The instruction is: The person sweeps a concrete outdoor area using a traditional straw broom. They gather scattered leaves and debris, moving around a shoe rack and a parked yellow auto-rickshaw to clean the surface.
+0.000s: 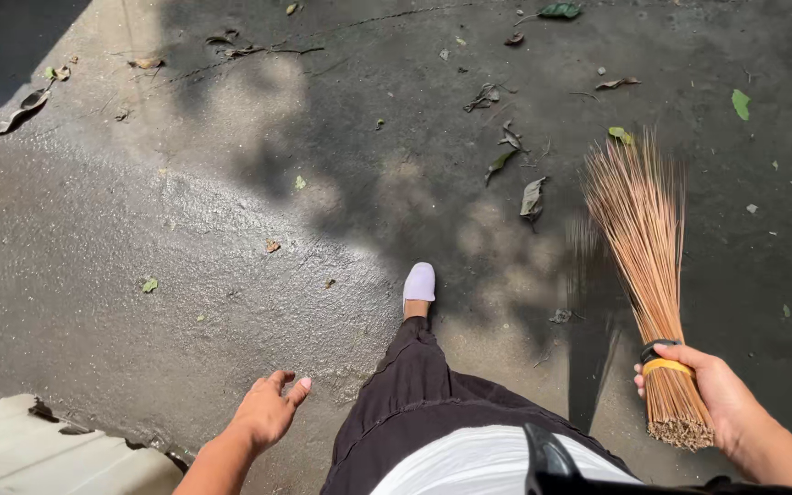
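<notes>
My right hand (712, 390) grips the bound end of a stick broom (645, 266), by its yellow and black band; the thin tan bristles fan out away from me over the dark pavement. My left hand (269, 408) hangs free at my side, fingers loosely apart and holding nothing. Between the hands are my dark trouser leg (405, 403) and a foot in a pale lilac shoe (419, 282) stepping forward. Dry and green leaves (532, 197) lie scattered on the ground ahead of the broom.
The ground is wet-looking asphalt (185, 229), sunlit on the left and shaded on the right. More leaves (25, 108) lie at the far left and along a crack at the top. A pale cracked slab (38, 449) sits at the lower left corner.
</notes>
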